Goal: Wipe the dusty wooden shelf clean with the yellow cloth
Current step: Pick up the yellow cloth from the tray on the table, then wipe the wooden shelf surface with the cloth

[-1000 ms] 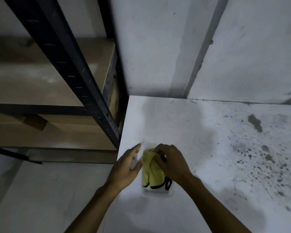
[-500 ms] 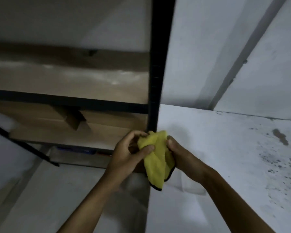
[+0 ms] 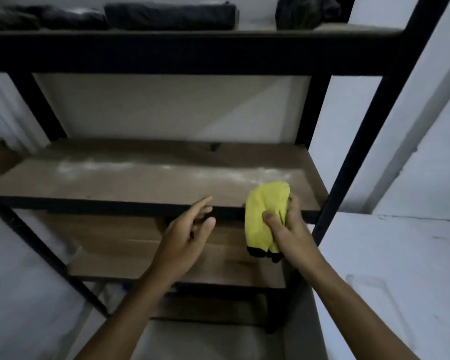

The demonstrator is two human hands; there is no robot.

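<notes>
1. White walls close in around a black metal shelving rack (image 3: 348, 162) — we face it from the front, with a white speckled tabletop (image 3: 400, 255) at our right.
2. Our right hand (image 3: 291, 229) grips the bunched yellow cloth with black edging (image 3: 265, 211), thumb pressed into the fabric; its upper end reaches over the right front part of the dusty brown wooden shelf board (image 3: 140, 183).
3. Pale dust streaks run along that board's back half.
4. Our left hand (image 3: 187, 235) hovers just before the shelf's front edge, fingers loosely spread, holding nothing.
5. Dark bundled bags (image 3: 166, 16) lie on the top tier — details too dim to tell.
</notes>
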